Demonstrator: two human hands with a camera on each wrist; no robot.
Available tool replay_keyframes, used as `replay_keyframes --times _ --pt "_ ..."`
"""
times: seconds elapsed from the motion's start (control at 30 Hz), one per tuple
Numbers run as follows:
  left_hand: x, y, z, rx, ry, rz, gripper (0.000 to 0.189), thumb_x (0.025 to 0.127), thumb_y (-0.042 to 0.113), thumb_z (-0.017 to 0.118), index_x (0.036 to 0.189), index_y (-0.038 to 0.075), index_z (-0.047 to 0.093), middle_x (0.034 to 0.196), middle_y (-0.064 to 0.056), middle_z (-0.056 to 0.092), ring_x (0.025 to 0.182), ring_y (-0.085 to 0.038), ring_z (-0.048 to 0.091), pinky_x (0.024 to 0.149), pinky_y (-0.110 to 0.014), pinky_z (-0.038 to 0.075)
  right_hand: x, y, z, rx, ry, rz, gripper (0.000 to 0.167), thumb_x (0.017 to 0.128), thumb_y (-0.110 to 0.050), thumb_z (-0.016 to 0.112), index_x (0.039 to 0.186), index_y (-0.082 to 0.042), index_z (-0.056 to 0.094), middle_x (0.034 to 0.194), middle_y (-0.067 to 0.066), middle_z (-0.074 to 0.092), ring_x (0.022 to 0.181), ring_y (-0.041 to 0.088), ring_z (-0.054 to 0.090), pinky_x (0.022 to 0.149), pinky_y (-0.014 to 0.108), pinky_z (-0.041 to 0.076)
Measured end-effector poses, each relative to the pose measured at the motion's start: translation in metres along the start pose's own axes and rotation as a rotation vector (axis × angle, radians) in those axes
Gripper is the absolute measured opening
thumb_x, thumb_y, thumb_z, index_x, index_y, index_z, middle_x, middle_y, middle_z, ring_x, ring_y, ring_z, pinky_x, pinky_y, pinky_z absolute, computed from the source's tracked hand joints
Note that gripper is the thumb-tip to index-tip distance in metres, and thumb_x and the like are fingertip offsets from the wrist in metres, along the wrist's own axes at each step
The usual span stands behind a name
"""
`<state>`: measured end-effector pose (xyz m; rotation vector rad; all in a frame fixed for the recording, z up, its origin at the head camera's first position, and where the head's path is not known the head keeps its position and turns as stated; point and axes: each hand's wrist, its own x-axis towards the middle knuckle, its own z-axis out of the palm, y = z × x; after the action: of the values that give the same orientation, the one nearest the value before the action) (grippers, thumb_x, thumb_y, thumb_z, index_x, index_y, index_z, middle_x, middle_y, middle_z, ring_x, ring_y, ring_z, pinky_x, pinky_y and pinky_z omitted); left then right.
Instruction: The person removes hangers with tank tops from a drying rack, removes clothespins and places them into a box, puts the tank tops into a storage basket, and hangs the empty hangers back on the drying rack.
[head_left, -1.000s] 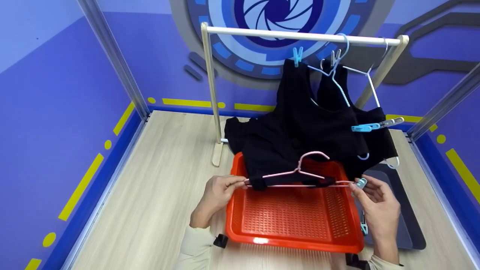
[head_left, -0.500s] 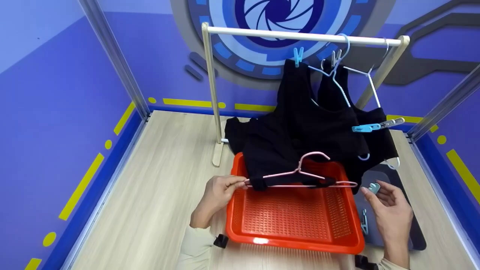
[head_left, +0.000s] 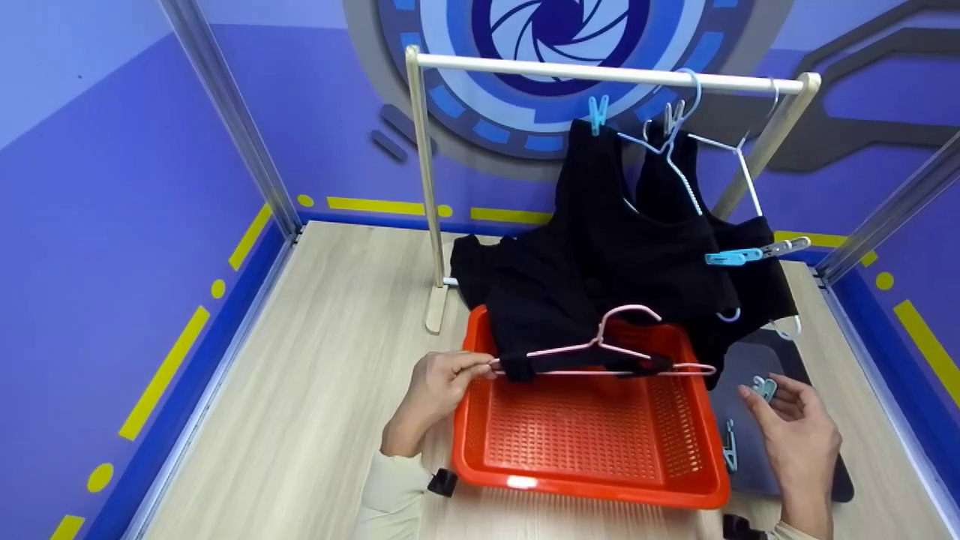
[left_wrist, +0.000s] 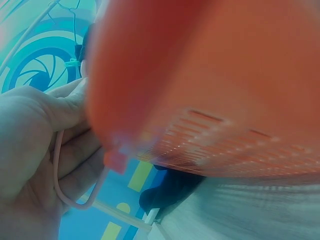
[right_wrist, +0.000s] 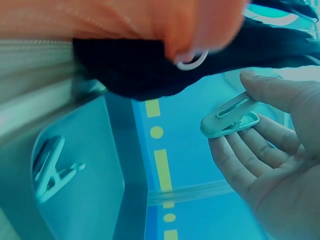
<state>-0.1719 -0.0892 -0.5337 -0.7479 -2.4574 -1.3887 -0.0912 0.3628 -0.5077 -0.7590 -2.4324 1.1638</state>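
The right hand (head_left: 802, 439), just right of the perforated red plastic basket (head_left: 577, 431), pinches a pale-blue clothespin (head_left: 764, 388) as we watch the left hand (head_left: 436, 388) pinch a slim pink hanger (head_left: 598, 343) above the basket. Soft black cloth (head_left: 536, 296) sags behind it, folds hard for us to separate. Right of the basket, a second clothespin (head_left: 730, 448) lies in a smooth gray tray (head_left: 761, 476), its left edge hidden.

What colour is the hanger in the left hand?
The hanger is pale pink, clearest in the head view.
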Motion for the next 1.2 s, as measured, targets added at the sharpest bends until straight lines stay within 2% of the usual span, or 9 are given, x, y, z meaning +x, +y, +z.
replay_keyframes --times 0.1,0.17,0.3,0.4,0.67,0.8,0.87,0.93,1.2 --pt "0.000 -0.001 0.000 0.002 0.005 0.010 0.015 0.097 0.012 0.077 0.109 0.008 0.084 0.092 0.001 0.081 0.087 -0.015 0.078 0.081 -0.037 0.061 0.003 0.005 -0.001 -0.021 -0.006 0.006 0.062 0.095 -0.035 0.083 0.143 -0.002 0.061 0.132 0.026 0.067 0.088 -0.014 0.048 0.069 0.004 0.040" --pt "0.000 -0.001 0.000 0.004 0.008 0.015 0.015 0.097 0.012 0.077 0.109 0.008 0.084 0.092 0.001 0.081 0.087 -0.015 0.078 0.081 -0.037 0.061 0.005 0.008 -0.002 -0.044 -0.010 0.017 0.063 0.095 -0.036 0.083 0.143 -0.001 0.061 0.133 0.026 0.067 0.090 -0.009 0.051 0.068 0.004 0.039" --pt "0.000 -0.001 0.001 0.006 0.010 0.018 0.015 0.097 0.012 0.077 0.109 0.007 0.084 0.092 0.000 0.081 0.087 -0.015 0.078 0.081 -0.037 0.061 0.007 0.014 -0.003 -0.085 -0.021 0.039 0.063 0.097 -0.036 0.080 0.144 0.001 0.059 0.135 0.028 0.065 0.106 0.019 0.064 0.065 0.005 0.037" --pt "0.000 -0.001 0.001 0.002 0.005 0.009 0.016 0.097 0.012 0.077 0.110 0.007 0.084 0.093 0.001 0.081 0.088 -0.015 0.077 0.081 -0.037 0.061 0.008 0.018 -0.003 -0.100 -0.028 0.048 0.063 0.098 -0.035 0.079 0.144 0.003 0.058 0.135 0.030 0.064 0.118 0.037 0.062 0.064 0.006 0.035" --pt "0.000 -0.001 0.000 -0.018 -0.005 -0.013 0.016 0.098 0.014 0.076 0.111 0.010 0.085 0.092 0.003 0.081 0.088 -0.014 0.077 0.082 -0.037 0.061 0.014 0.028 -0.003 -0.133 -0.055 0.096 0.064 0.099 -0.032 0.077 0.146 0.006 0.055 0.135 0.033 0.061 0.121 0.042 0.060 0.064 0.009 0.036" --pt "0.000 -0.001 0.000 -0.002 0.002 0.000 0.015 0.098 0.014 0.076 0.110 0.010 0.085 0.094 0.002 0.081 0.090 -0.015 0.077 0.082 -0.038 0.061 0.016 0.033 -0.001 -0.151 -0.068 0.105 0.064 0.100 -0.029 0.077 0.145 0.009 0.053 0.136 0.035 0.058 0.122 0.046 0.058 0.084 0.033 0.052" --pt "0.000 -0.001 0.000 0.000 0.001 -0.001 0.015 0.098 0.014 0.076 0.110 0.009 0.085 0.095 0.001 0.081 0.090 -0.015 0.077 0.082 -0.038 0.061 0.016 0.036 0.000 -0.159 -0.073 0.113 0.064 0.100 -0.028 0.076 0.145 0.010 0.051 0.137 0.037 0.057 0.123 0.048 0.057 0.093 0.051 0.052" --pt "0.000 -0.001 0.000 -0.001 -0.001 -0.002 0.016 0.098 0.014 0.076 0.110 0.009 0.085 0.095 0.001 0.081 0.091 -0.015 0.077 0.083 -0.038 0.061 0.017 0.038 0.001 -0.158 -0.079 0.124 0.065 0.100 -0.027 0.076 0.146 0.011 0.050 0.137 0.038 0.055 0.124 0.050 0.056 0.100 0.061 0.048" --pt "0.000 -0.001 0.001 -0.003 0.001 -0.004 0.016 0.098 0.012 0.076 0.110 0.005 0.084 0.097 -0.002 0.081 0.092 -0.017 0.078 0.083 -0.038 0.061 0.019 0.048 0.001 -0.183 -0.100 0.130 0.064 0.099 -0.021 0.078 0.143 0.015 0.049 0.136 0.040 0.054 0.123 0.053 0.055 0.099 0.064 0.047"
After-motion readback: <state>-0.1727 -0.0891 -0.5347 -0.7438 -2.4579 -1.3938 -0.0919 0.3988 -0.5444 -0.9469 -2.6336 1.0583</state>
